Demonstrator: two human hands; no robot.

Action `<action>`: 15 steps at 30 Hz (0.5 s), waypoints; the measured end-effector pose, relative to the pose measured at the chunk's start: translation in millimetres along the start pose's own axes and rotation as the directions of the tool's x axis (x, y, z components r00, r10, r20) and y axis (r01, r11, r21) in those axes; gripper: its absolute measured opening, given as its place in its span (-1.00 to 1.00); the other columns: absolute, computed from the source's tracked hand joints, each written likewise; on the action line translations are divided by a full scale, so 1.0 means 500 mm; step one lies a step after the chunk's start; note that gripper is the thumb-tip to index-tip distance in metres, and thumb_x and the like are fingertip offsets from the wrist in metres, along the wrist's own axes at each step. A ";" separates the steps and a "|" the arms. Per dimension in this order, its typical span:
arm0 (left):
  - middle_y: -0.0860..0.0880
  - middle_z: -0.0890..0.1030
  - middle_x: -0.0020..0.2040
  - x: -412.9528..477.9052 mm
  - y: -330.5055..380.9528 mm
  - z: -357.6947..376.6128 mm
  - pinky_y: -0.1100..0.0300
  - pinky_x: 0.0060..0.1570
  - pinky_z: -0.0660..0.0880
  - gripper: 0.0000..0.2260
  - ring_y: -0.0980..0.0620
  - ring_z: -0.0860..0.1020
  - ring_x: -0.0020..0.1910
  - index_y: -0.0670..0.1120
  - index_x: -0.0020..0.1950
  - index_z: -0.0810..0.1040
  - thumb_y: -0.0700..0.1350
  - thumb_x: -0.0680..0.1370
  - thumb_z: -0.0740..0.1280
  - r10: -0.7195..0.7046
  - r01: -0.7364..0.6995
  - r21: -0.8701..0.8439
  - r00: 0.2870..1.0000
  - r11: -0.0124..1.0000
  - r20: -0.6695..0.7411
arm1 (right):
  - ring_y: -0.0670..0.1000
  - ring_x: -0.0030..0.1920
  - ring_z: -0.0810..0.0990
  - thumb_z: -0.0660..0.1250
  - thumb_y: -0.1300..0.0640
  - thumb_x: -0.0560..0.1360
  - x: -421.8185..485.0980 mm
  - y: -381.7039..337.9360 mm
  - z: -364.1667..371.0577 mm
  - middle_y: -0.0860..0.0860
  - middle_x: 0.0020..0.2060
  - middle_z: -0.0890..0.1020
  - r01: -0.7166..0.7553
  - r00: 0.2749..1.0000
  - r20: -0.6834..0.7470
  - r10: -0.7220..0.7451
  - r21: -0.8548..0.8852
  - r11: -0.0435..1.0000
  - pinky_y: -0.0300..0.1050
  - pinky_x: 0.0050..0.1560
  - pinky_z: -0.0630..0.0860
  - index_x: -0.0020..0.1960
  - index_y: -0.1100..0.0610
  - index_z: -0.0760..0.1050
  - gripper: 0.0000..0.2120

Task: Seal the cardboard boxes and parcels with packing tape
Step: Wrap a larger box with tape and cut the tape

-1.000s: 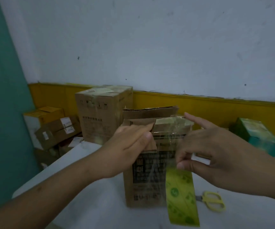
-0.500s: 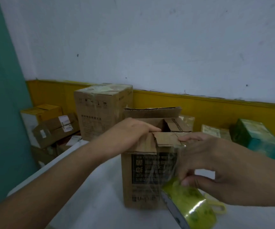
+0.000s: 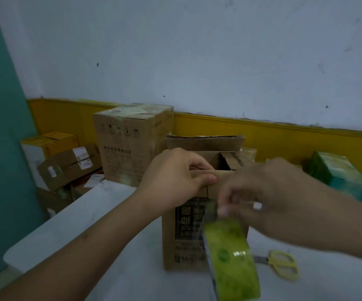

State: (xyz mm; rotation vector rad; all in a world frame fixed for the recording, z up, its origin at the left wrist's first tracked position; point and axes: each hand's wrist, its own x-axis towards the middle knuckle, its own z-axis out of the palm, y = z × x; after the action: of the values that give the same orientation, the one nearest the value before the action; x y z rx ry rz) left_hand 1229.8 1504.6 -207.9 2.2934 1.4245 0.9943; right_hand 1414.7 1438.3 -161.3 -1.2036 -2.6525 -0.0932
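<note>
Cardboard box (image 3: 182,253): brown, upright in the middle of the surface; black printed panel on its near face; top not closed; the back flap stands up, a side flap with printed digits tilts up on the right
Left hand (image 3: 171,177): mine, at the box's near top edge; my fingers (image 3: 199,164) are curled over the edge into the opening and my thumb lies along the front; I grip the near flap
Right hand (image 3: 269,192): blurred, in front of the box's upper right corner; my fingers are curled and, as far as the blur shows, pinch the clear strip just above the roll
Tape roll (image 3: 230,261): yellow-green with darker green marks; it hangs below my right hand, in front of the box's lower right part, close to the camera
Surface (image 3: 88,224): pale, nearly white; it carries the box
Scissors (image 3: 282,265): yellow handles; flat on the surface just right of the box, apart from it
Tall box (image 3: 130,148): brown, taped across its top; behind the open one, to the left
Green box (image 3: 336,174): at the right edge, near the wall, tilted
Small boxes (image 3: 67,164): brown and yellow ones stacked at the far left, lower than the surface
Wall (image 3: 197,61): pale above, a yellow band (image 3: 284,140) below; teal at the left
</note>
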 end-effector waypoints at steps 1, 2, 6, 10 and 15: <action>0.26 0.67 -0.21 -0.003 -0.003 0.001 0.35 -0.23 0.51 -0.98 0.34 0.59 -0.19 0.21 -0.13 0.68 0.10 0.48 0.45 0.029 -0.029 -0.009 1.000 1.000 -0.006 | -0.31 -0.12 0.55 0.30 -0.24 0.40 0.011 -0.014 -0.006 -0.30 -0.25 0.61 -0.117 0.992 -0.044 0.122 0.109 0.987 -0.35 -0.15 0.46 -0.16 -0.15 0.58 -0.80; 0.27 0.66 -0.24 -0.006 -0.007 0.000 0.42 -0.29 0.46 -0.99 0.36 0.59 -0.22 0.20 -0.14 0.67 0.07 0.48 0.46 0.052 -0.052 -0.025 0.999 0.998 -0.008 | -0.29 -0.15 0.55 0.36 -0.19 0.42 0.021 -0.001 -0.006 -0.28 -0.28 0.62 -0.123 0.986 -0.093 0.139 0.165 0.979 -0.34 -0.15 0.45 -0.19 -0.13 0.59 -0.84; 0.20 0.70 -0.14 -0.010 -0.031 -0.008 0.22 -0.12 0.60 -0.84 0.34 0.63 -0.13 0.09 -0.01 0.63 -0.04 0.45 0.53 0.058 -0.054 -0.150 0.998 0.987 0.018 | -0.27 -0.29 0.55 0.47 -0.06 0.44 0.077 0.017 0.013 -0.22 -0.38 0.63 -0.153 0.967 -0.168 0.193 0.227 0.962 -0.36 -0.29 0.42 -0.23 -0.07 0.63 -0.88; 0.19 0.71 -0.13 -0.014 -0.034 -0.017 0.09 -0.03 0.61 -0.73 0.28 0.66 -0.11 0.10 0.08 0.56 -0.01 0.44 0.54 0.044 -0.027 -0.268 0.997 0.963 0.058 | -0.21 -0.40 0.51 0.50 -0.04 0.42 0.113 0.043 0.019 -0.15 -0.39 0.65 -0.241 0.941 -0.144 0.306 0.349 0.906 -0.27 -0.32 0.41 -0.27 -0.02 0.63 -0.86; 0.21 0.67 -0.11 -0.012 -0.028 -0.019 0.03 -0.11 0.60 -0.62 0.24 0.64 -0.20 0.15 0.14 0.46 0.03 0.42 0.55 0.078 -0.073 -0.253 0.997 0.965 0.012 | -0.17 -0.39 0.55 0.48 -0.05 0.44 0.127 0.054 0.019 -0.06 -0.35 0.69 -0.284 0.933 -0.089 0.349 0.411 0.866 -0.16 -0.24 0.48 -0.26 0.02 0.65 -0.82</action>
State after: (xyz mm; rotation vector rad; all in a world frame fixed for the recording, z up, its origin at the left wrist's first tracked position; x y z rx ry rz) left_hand 1211.9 1504.8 -211.2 2.1775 1.1355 1.0997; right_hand 1392.7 1504.2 -157.0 -1.3978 -2.1571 0.3661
